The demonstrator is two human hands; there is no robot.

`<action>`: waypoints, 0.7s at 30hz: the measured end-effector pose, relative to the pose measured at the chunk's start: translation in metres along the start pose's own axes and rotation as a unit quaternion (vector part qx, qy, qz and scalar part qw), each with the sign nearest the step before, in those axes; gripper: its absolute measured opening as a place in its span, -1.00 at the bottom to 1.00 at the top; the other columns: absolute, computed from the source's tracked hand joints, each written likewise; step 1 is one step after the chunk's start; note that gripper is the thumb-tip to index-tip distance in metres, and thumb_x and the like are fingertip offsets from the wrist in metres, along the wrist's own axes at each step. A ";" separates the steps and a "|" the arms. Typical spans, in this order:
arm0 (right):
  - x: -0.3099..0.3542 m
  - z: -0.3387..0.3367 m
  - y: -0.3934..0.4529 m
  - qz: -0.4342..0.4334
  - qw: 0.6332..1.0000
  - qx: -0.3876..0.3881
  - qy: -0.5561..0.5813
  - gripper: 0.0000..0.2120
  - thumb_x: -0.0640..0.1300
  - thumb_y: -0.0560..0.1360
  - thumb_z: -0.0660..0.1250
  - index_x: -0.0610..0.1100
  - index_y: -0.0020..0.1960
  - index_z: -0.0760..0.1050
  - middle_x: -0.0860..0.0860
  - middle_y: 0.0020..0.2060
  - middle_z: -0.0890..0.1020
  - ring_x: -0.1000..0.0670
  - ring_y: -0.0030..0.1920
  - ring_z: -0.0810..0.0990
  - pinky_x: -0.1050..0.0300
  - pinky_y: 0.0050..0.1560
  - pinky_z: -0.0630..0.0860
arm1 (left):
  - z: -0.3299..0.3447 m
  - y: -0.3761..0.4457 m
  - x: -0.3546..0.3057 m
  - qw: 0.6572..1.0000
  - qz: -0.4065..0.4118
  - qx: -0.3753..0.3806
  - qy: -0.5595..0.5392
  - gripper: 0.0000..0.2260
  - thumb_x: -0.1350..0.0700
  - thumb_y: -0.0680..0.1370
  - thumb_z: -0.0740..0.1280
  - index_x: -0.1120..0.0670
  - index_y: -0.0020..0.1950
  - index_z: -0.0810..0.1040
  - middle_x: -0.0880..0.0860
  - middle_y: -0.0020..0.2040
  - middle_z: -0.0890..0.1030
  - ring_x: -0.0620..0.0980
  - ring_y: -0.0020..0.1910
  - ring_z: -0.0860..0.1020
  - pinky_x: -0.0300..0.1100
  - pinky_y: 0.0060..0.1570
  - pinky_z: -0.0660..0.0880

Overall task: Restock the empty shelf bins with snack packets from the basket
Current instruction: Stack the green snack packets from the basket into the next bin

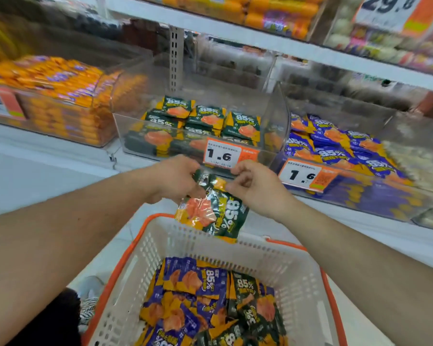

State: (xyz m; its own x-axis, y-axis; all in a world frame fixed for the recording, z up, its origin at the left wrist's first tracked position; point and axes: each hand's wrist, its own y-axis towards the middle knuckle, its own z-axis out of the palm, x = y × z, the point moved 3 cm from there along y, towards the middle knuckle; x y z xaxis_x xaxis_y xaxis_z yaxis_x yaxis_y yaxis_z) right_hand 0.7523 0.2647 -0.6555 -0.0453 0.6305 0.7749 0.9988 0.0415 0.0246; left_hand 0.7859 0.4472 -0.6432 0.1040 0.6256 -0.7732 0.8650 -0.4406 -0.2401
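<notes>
Both our left hand (175, 177) and right hand (254, 187) pinch green packets (214, 213) just below the bin (275, 121) (half full); loose fingers could drop them.

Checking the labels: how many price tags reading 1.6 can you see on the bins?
2: one 1.6 tag on the green-packet bin, one 1.6 tag on the purple-packet bin. Others may be out of view.

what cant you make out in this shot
- Head view, small print on the price tag: too small.
- Basket near end: cut off by the bottom edge.
- Orange packs at left: motion blurred.
- Green packet top edge: covered by the left hand and right hand.
</notes>
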 end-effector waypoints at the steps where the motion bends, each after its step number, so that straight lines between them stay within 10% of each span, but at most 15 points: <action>1: 0.003 -0.006 -0.001 -0.002 0.999 -0.041 0.008 -0.77 -0.11 0.46 0.47 0.05 -0.04 0.42 0.00 -0.25 0.56 0.08 -0.26 0.49 0.05 -0.08 0.49 | -0.010 -0.003 0.001 0.999 0.006 -0.012 -0.037 -0.88 0.30 0.48 0.41 0.12 -0.18 0.55 0.10 -0.29 0.57 0.00 -0.32 0.50 -0.20 -0.38 0.46; 7: 0.025 -0.028 -0.020 -0.016 0.952 -0.293 0.085 -0.74 -0.19 0.42 0.46 -0.08 -0.18 0.35 0.09 -0.37 0.50 0.02 -0.34 0.49 0.11 -0.23 0.44 | -0.036 -0.007 0.000 0.927 0.022 -0.096 -0.361 -0.84 0.37 0.54 0.33 0.13 -0.04 0.60 0.05 -0.21 0.68 0.00 -0.27 0.63 -0.18 -0.33 0.58; 14: 0.051 0.005 -0.007 -0.005 0.957 -0.209 0.202 -0.78 -0.27 0.43 0.43 -0.01 -0.17 0.45 -0.04 -0.27 0.60 -0.07 -0.21 0.58 -0.09 -0.04 0.54 | -0.024 -0.001 -0.016 0.821 0.023 -0.120 -0.557 -0.83 0.38 0.56 0.27 0.18 0.06 0.58 0.14 -0.06 0.70 0.03 -0.22 0.69 -0.11 -0.27 0.64; 18: 0.069 0.006 0.020 0.027 0.941 -0.215 0.260 -0.75 -0.35 0.41 0.39 0.01 -0.18 0.51 -0.35 -0.13 0.58 -0.34 -0.16 0.60 -0.25 -0.10 0.62 | -0.031 0.003 -0.023 0.823 0.027 -0.135 -0.551 -0.86 0.32 0.58 0.31 0.16 0.08 0.58 0.11 -0.06 0.71 -0.02 -0.24 0.69 -0.20 -0.32 0.60; 21: 0.078 -0.006 0.052 0.071 0.927 -0.255 0.264 -0.72 -0.41 0.43 0.30 -0.03 -0.17 0.53 -0.20 -0.14 0.61 -0.07 -0.24 0.55 0.07 -0.19 0.52 | -0.057 0.005 -0.017 0.916 0.051 -0.294 -0.267 -0.92 0.05 0.56 0.37 0.00 -0.12 0.58 0.00 -0.19 0.66 -0.12 -0.29 0.59 -0.33 -0.32 0.48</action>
State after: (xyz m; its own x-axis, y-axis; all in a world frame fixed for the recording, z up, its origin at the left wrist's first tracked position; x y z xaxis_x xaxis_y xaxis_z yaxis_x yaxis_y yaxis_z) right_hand 0.8006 0.3119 -0.5900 -0.0324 0.1285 0.9912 0.8782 -0.4698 0.0896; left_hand 0.8169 0.4715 -0.5978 0.0806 0.1278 -0.9885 0.9954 0.0417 0.0865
